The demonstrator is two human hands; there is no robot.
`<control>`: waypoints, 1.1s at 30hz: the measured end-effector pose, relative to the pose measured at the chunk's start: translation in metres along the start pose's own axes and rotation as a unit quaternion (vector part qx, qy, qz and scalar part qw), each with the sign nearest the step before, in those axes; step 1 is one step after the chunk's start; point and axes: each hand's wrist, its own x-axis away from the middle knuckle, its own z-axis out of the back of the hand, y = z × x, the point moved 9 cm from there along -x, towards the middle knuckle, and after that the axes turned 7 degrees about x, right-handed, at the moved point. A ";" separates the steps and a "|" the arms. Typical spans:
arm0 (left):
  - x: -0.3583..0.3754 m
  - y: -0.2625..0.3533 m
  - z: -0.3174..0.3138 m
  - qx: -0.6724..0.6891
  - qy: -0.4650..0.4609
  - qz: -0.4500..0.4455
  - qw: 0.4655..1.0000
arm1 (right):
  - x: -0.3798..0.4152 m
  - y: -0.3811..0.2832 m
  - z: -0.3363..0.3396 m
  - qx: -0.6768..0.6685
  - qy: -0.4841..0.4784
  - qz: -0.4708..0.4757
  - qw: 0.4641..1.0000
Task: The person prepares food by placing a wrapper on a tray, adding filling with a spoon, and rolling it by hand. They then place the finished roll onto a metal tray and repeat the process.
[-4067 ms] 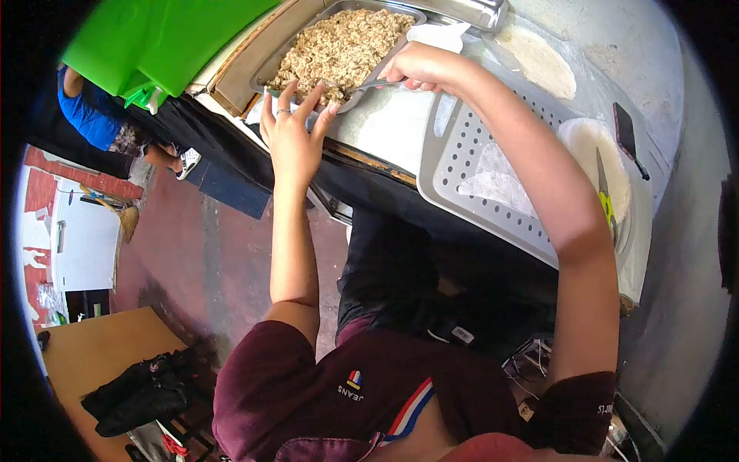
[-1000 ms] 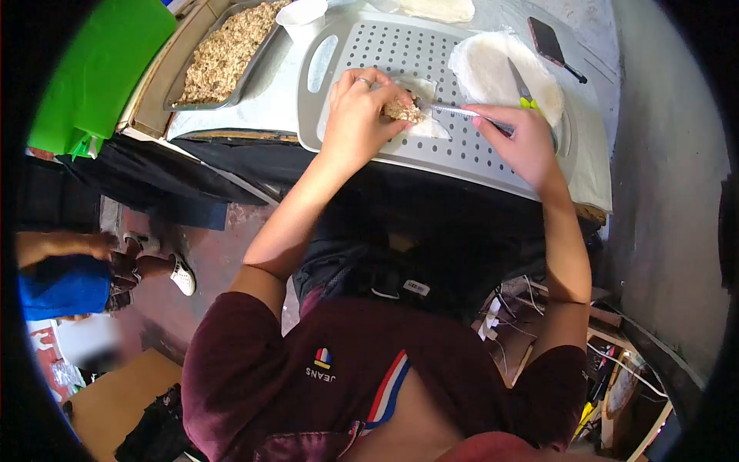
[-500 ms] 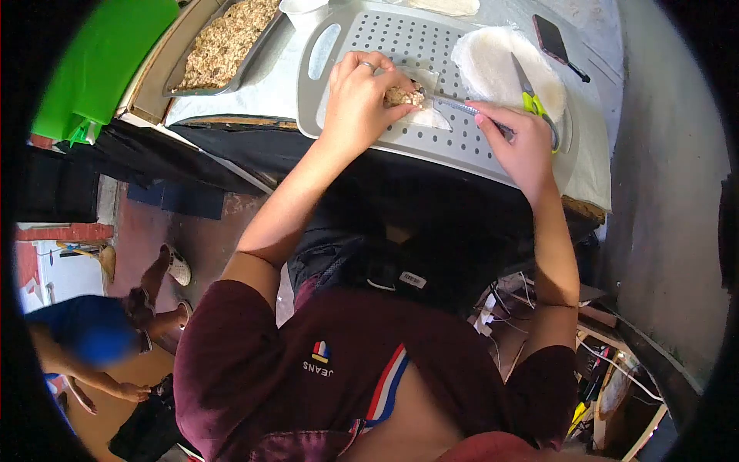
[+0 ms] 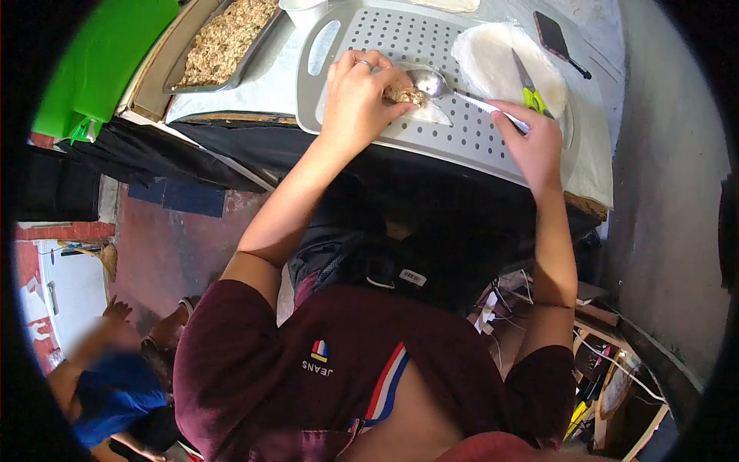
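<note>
My left hand [image 4: 360, 92] is on the perforated grey tray [image 4: 477, 142], with its fingers curled round a clump of crumbly filling [image 4: 408, 95]. That filling lies on a thin pale wrapper [image 4: 435, 115]. Between thumb and fingers, my right hand [image 4: 527, 135] holds the handle of a metal spoon [image 4: 429, 82], whose shiny bowl is beside the filling. A stack of round white wrappers [image 4: 493, 58] sits at the tray's right side, and scissors with yellow-green handles [image 4: 530, 94] lie on it.
At the upper left is a dark pan of filling [image 4: 223, 46], next to a white cup [image 4: 305, 11]. A black phone [image 4: 550, 35] lies at the upper right. Another person [image 4: 123, 389] is low on the left, beyond a green bag [image 4: 92, 69].
My right hand has moved slightly right, and the spoon's bowl now shows clearly beside the filling. My left hand has barely moved. The other person has changed posture at the lower left.
</note>
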 end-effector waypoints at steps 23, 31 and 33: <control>-0.023 -0.012 -0.014 0.108 -0.063 0.020 0.992 | -0.024 0.052 -0.029 -0.192 -0.185 -0.033 0.963; -0.001 -0.059 0.053 0.162 0.087 0.156 0.970 | -0.057 0.004 0.011 -0.161 -0.131 -0.009 0.978; 0.010 -0.068 0.070 0.150 0.108 0.185 0.965 | -0.082 -0.028 0.008 -0.157 -0.110 0.062 0.980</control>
